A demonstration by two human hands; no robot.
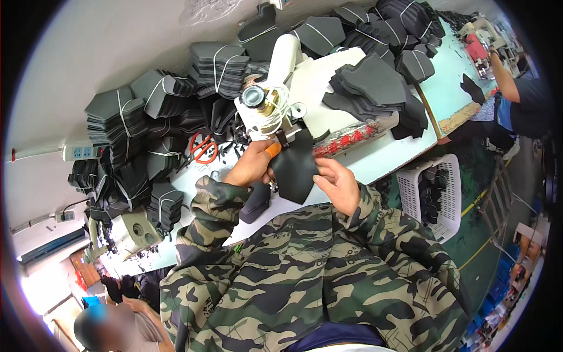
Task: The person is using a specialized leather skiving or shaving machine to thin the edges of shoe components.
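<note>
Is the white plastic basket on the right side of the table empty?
No, the white plastic basket beside the table holds several dark cut pieces piled inside it.

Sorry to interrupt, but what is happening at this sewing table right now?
A person in a camouflage jacket holds a dark fabric piece at a white sewing machine. The left hand, with an orange finger cover, and the right hand grip the piece from either side. Tied bundles of similar pieces lie around, and orange scissors rest nearby.
</note>
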